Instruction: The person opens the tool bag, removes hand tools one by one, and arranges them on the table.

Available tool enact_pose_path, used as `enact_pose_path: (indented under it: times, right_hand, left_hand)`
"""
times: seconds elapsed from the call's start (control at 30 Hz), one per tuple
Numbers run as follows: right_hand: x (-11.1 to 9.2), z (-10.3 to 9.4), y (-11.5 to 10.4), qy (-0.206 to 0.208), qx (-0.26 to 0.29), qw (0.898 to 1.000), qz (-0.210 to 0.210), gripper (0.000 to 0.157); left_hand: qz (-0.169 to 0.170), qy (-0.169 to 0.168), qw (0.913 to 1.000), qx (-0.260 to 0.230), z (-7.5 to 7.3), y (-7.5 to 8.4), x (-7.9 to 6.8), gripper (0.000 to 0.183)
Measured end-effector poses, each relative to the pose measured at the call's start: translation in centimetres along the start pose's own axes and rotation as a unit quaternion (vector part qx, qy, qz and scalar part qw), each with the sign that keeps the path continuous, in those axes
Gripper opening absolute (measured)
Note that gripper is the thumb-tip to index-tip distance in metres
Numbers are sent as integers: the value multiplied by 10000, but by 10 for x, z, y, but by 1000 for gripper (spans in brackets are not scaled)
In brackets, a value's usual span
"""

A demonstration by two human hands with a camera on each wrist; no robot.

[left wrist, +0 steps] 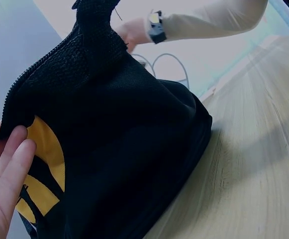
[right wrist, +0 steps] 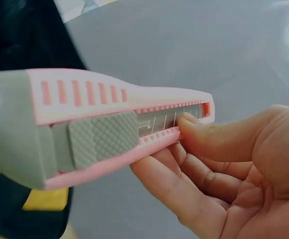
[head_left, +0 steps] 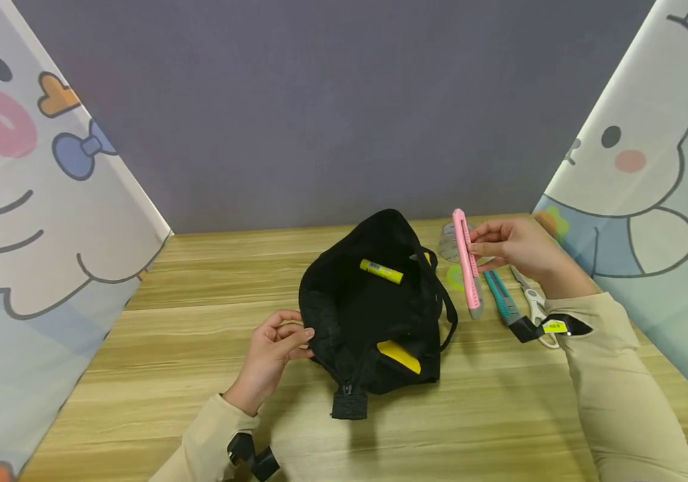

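Observation:
A black zippered bag (head_left: 350, 314) with yellow patches stands unzipped on the table, its mouth facing up. Inside it lies a yellow tube-shaped stick (head_left: 382, 271). At the bag's left edge, my left hand (head_left: 274, 351) pinches the rim between thumb and fingers; the left wrist view has the fingers (left wrist: 7, 164) against the fabric. My right hand (head_left: 515, 251) holds a pink utility knife (head_left: 467, 264) in the air, to the right of the bag. Up close in the right wrist view, the knife (right wrist: 104, 134) has a grey slider and its blade inside the body, pinched by thumb and fingers.
Beneath and beside the right hand lie a teal utility knife (head_left: 500, 298), white-handled scissors (head_left: 535, 304), a clear tape roll (head_left: 449, 242) and a green ring-shaped item (head_left: 455, 277). A grey wall (head_left: 332, 120) stands behind the wooden table (head_left: 199, 281), with printed panels on both sides.

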State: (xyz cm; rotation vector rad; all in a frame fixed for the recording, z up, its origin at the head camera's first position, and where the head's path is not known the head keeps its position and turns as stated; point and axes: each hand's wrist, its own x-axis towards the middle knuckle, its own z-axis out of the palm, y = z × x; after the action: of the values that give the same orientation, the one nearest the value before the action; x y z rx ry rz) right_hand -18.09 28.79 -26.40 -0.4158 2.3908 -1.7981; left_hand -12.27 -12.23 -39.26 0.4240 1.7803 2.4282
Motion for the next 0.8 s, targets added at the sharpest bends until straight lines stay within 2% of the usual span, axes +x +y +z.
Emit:
enact_pose_path:
  times: [0.1,0.23,0.5,0.7,0.8]
  right_hand:
    - [-8,-2,13,-206,-255,9993,188,9]
    - [-20,-2,30,-514,-402,9958,642,16]
    - [-45,4,62,-1204,-295,9854,1165,24]
    - [-68,12,86,-1508,-300,9761,1535,41]
    - [-81,15,96,-1538,-291,9724,1728,43]
  left_hand:
    - [28,-21,10000,-34,0,-1,0,27]
    - [33,-62,10000,-45,-1,-2,0,27]
    - [-44,-39,10000,31,0,0,1,28]
    - [-17,-39,10000,4,0,-1,0,28]
    - [-37,8,10000,22,0,0,-1,27]
